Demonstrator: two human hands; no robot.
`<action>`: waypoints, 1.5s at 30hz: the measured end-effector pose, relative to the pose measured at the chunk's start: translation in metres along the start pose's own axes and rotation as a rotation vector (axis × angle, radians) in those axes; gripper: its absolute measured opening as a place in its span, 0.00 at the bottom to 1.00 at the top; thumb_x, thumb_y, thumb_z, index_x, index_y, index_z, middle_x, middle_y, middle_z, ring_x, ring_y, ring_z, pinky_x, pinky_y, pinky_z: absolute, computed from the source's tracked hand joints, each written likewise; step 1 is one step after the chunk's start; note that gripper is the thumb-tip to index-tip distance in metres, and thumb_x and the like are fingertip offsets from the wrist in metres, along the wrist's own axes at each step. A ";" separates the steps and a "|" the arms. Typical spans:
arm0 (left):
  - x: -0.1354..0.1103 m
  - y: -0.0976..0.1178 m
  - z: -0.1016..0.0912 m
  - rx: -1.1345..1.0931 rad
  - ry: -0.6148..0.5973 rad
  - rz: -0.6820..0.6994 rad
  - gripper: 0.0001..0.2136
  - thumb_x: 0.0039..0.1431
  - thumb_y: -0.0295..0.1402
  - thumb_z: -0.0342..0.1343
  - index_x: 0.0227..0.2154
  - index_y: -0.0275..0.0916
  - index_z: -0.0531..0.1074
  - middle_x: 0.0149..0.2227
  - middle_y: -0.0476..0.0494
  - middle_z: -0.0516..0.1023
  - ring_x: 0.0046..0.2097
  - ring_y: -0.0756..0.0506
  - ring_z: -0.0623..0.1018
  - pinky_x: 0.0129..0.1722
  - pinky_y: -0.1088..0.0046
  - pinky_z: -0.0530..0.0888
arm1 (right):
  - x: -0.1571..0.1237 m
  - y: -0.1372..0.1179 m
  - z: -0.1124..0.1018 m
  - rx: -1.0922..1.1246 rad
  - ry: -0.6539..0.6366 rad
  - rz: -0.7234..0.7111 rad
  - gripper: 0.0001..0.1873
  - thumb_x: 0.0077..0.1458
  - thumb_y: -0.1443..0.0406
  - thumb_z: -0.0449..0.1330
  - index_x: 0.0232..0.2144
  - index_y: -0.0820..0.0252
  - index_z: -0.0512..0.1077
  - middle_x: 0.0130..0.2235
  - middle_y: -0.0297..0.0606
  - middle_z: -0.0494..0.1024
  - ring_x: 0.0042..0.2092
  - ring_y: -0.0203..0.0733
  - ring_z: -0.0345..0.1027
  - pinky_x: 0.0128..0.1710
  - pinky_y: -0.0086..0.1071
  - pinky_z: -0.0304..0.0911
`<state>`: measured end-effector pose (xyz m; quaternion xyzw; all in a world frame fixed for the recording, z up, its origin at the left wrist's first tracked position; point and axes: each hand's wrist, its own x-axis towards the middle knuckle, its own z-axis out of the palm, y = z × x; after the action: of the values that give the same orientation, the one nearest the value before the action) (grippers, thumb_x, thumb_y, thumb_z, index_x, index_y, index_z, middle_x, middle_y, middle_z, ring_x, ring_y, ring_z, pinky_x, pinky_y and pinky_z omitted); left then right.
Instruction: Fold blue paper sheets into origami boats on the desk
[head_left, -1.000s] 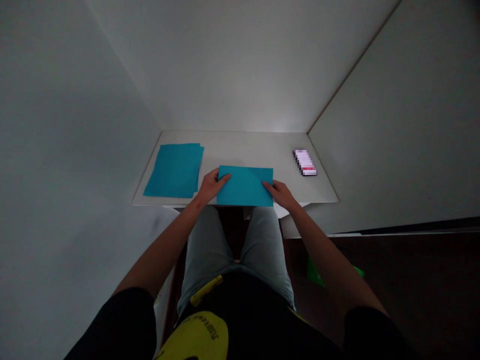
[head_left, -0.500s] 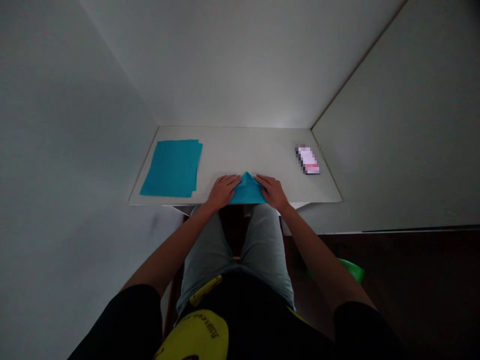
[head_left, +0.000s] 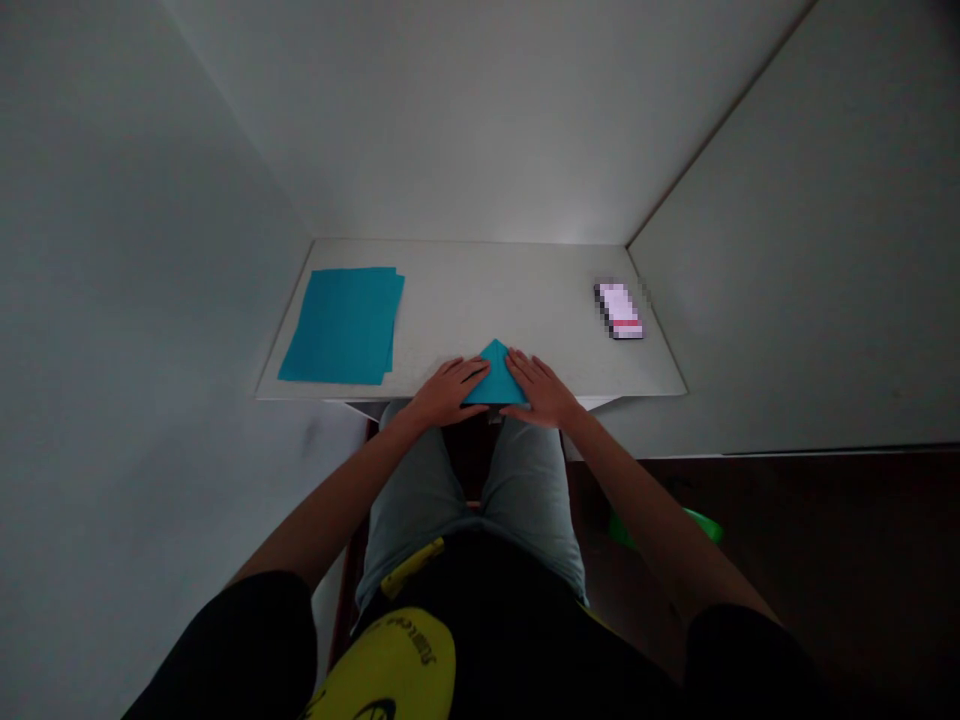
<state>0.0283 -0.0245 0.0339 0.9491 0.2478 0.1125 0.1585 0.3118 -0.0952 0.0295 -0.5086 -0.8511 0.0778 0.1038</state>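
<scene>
A teal sheet of paper folded to a point [head_left: 493, 372] lies at the near edge of a small white table [head_left: 480, 290]. My left hand [head_left: 444, 390] lies flat on its left slope, fingers stretched out. My right hand [head_left: 541, 388] lies flat on its right slope, fingers also extended. Both hands press the folded flaps down, and only the tip and middle strip of the paper show between them.
A stack of flat teal sheets [head_left: 343, 323] lies at the table's left side. A phone [head_left: 619, 311] rests near the right back corner. White walls close in on the left, back and right. My knees sit under the table edge.
One second ago the paper was a rectangle held at both ends. Its top corners have since been folded in to a point, and my hands have slid inward and flattened on the flaps.
</scene>
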 end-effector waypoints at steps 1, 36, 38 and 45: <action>-0.003 -0.001 -0.001 -0.025 0.013 -0.006 0.34 0.73 0.50 0.55 0.74 0.36 0.62 0.74 0.32 0.66 0.76 0.37 0.64 0.77 0.52 0.56 | -0.003 0.001 -0.001 0.009 -0.001 -0.009 0.52 0.67 0.38 0.57 0.79 0.61 0.50 0.79 0.52 0.53 0.79 0.60 0.48 0.76 0.55 0.48; -0.005 -0.014 -0.023 -0.689 0.130 -0.295 0.28 0.63 0.57 0.62 0.55 0.40 0.80 0.60 0.36 0.82 0.63 0.35 0.79 0.69 0.52 0.71 | 0.004 0.017 -0.031 0.500 0.017 0.245 0.18 0.72 0.54 0.56 0.49 0.50 0.84 0.59 0.37 0.84 0.58 0.51 0.79 0.61 0.50 0.72; -0.005 -0.015 -0.023 -0.706 0.120 -0.301 0.28 0.63 0.57 0.62 0.54 0.39 0.80 0.60 0.36 0.82 0.63 0.35 0.79 0.69 0.52 0.70 | 0.005 0.022 -0.033 0.606 -0.011 0.267 0.17 0.70 0.53 0.58 0.48 0.50 0.84 0.59 0.39 0.83 0.58 0.51 0.79 0.61 0.51 0.72; -0.007 -0.014 -0.016 -0.705 0.140 -0.265 0.20 0.63 0.48 0.63 0.50 0.40 0.82 0.57 0.36 0.84 0.65 0.34 0.78 0.70 0.51 0.70 | 0.016 0.032 -0.041 0.750 -0.115 0.228 0.16 0.67 0.53 0.61 0.39 0.53 0.85 0.63 0.42 0.79 0.61 0.51 0.75 0.66 0.51 0.68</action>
<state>0.0115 -0.0132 0.0424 0.7861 0.3248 0.2340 0.4710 0.3416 -0.0651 0.0627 -0.5217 -0.7061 0.4226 0.2254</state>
